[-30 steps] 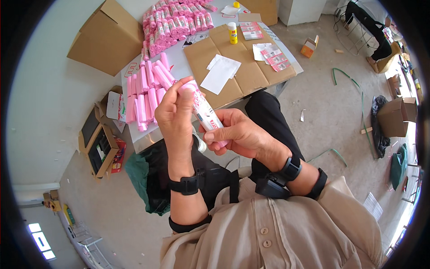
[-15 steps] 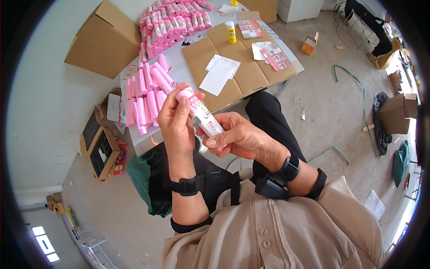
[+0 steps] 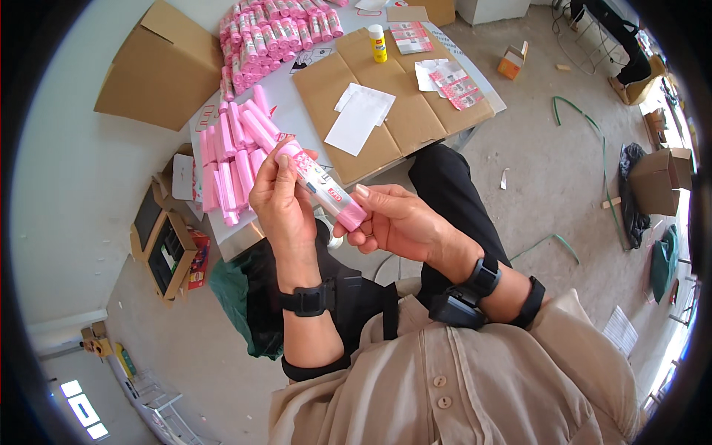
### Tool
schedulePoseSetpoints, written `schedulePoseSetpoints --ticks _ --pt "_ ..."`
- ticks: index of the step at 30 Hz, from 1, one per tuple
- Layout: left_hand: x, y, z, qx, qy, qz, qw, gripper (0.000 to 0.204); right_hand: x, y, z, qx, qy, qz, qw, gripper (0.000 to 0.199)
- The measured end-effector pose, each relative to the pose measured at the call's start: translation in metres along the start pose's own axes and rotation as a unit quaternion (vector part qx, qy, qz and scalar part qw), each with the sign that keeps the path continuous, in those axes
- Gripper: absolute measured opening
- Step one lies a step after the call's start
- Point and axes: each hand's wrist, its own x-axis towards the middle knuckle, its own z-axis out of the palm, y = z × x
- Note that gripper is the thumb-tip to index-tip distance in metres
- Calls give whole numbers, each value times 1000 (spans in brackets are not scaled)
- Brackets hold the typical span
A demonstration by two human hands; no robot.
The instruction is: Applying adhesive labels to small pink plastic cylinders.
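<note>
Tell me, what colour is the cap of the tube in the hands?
Pink: the cap of the tube shows best in the head view.

Left hand [image 3: 282,204] and right hand [image 3: 400,222] grip one pink tube [image 3: 320,185].

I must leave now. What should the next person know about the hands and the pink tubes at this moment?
Left hand: grips the upper part of one pink tube.
Right hand: pinches the tube's lower pink end.
Tube is held in the air, above the lap.
Done: loose tubes lie on the table, a bigger heap behind.
Left: the held tube is not yet put down.
Also there: white paper sheets, yellow glue stick.
</note>
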Motion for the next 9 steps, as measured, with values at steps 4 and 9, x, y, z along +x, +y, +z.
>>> schedulePoseSetpoints --ticks 4,9 --pt "-1 0 11 -26 -37 -51 998 51 15 5 -7 -59 52 -2 997 19" --pt "-5 -25 11 12 -67 -113 991 86 31 8 -25 -215 127 -88 964 24"
